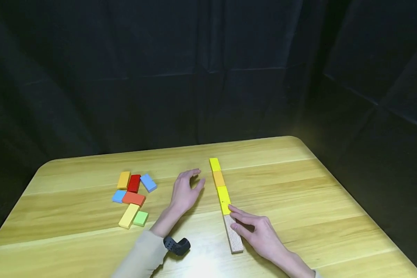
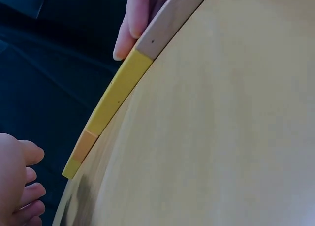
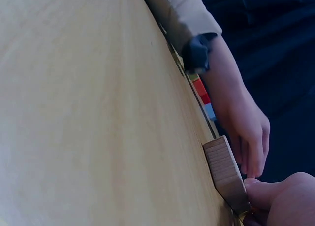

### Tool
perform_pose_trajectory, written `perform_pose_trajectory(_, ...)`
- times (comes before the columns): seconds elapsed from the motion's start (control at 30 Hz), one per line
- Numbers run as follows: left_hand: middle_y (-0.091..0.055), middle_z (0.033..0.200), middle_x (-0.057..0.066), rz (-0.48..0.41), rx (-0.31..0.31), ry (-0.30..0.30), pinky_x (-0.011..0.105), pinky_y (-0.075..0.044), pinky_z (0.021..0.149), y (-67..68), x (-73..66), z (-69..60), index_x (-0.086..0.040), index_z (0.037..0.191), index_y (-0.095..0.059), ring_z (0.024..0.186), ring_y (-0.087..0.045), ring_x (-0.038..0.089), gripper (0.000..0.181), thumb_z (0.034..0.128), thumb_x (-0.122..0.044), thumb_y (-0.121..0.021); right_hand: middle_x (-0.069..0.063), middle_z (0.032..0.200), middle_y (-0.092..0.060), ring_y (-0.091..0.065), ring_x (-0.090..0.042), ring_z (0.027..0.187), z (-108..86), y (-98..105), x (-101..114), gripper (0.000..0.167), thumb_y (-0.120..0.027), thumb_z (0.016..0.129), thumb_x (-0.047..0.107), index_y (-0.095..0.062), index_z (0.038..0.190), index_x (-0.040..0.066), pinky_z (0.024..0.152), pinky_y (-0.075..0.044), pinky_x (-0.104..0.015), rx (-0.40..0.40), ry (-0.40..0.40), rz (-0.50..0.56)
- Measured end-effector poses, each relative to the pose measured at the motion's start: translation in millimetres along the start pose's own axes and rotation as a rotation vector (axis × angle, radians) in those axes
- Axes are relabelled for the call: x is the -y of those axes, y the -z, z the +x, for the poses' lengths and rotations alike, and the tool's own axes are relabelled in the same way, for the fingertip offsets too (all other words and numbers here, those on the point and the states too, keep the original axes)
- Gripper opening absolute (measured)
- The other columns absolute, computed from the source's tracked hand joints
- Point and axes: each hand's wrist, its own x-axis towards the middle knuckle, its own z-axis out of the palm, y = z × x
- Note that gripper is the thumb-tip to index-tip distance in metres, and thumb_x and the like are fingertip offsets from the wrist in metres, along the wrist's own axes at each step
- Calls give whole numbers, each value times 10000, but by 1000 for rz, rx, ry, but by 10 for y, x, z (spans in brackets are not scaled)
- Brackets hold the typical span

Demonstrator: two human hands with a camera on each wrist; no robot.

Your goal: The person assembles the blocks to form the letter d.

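A straight row of blocks lies end to end on the table. It runs from a yellow block [image 1: 214,164] at the far end through an orange block [image 1: 218,179] and a longer yellow block [image 1: 224,200] to a plain wooden block [image 1: 233,239] nearest me. My right hand [image 1: 258,233] touches the row where the yellow and wooden blocks meet; its thumb [image 3: 261,192] rests against the wooden block. To the left of the row, my left hand [image 1: 186,191] hovers with loosely bent fingers and nothing in it. In the left wrist view this hand [image 2: 17,181] is apart from the blocks.
At the left lies a loose group of blocks: an orange one [image 1: 123,180], a dark red one [image 1: 133,183], two blue ones, a red-orange one [image 1: 134,198], a pale yellow one [image 1: 129,216] and a green one [image 1: 140,218]. Dark cloth [image 1: 160,108] hangs behind the wooden table [image 1: 299,185].
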Motion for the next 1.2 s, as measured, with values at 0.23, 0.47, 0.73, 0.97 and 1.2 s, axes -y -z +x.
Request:
perform_pose_trajectory(0.23, -650, 1305, 117, 23, 20, -23, 508, -449, 1071, 208, -2, -275, -52, 1277, -653, 1275, -554, 320, 388, 960, -274, -663, 34, 1409, -586, -567, -197, 1269, 6, -5, 8, 358, -691, 944, 252, -698, 1233, 42, 1029, -482, -343, -2, 0, -15)
perform_pose_trajectory(0.47, -664, 1285, 79, 70, 29, -6, 488, -449, 1076, 486, 84, -583, -79, 1265, -666, 1256, -572, 294, 372, 944, -265, -693, 34, 1405, -588, -571, -197, 1260, 23, 7, 17, 349, -703, 935, 222, -699, 1233, 41, 1021, -489, -358, -9, -2, -20)
perform_pose_trajectory(0.73, -682, 1260, 61, 124, -4, -40, 487, -481, 1035, 786, 179, -812, -69, 1240, -679, 1229, -591, 280, 348, 925, -212, -719, 42, 1410, -584, -564, -194, 1272, 4, 9, 22, 367, -691, 944, 259, -695, 1239, 40, 1036, -482, -360, 0, -20, -11)
perform_pose_trajectory(0.97, -710, 1187, 59, 189, -80, -66, 484, -535, 926, 1059, 261, -1007, -52, 1197, -693, 1109, -646, 257, 354, 852, -75, -770, 59, 1398, -594, -570, -177, 1265, 6, -4, 13, 354, -700, 940, 253, -704, 1232, 54, 1039, -487, -388, -16, -14, -29)
perform_pose_trajectory(1.2, -701, 1204, 89, 251, -123, -20, 527, -528, 899, 1312, 359, -1161, -67, 1222, -685, 1135, -635, 317, 413, 821, -18, -774, 52, 1399, -593, -572, -187, 1263, 15, -5, 7, 355, -701, 938, 246, -701, 1236, 54, 1034, -488, -386, -15, -11, -21)
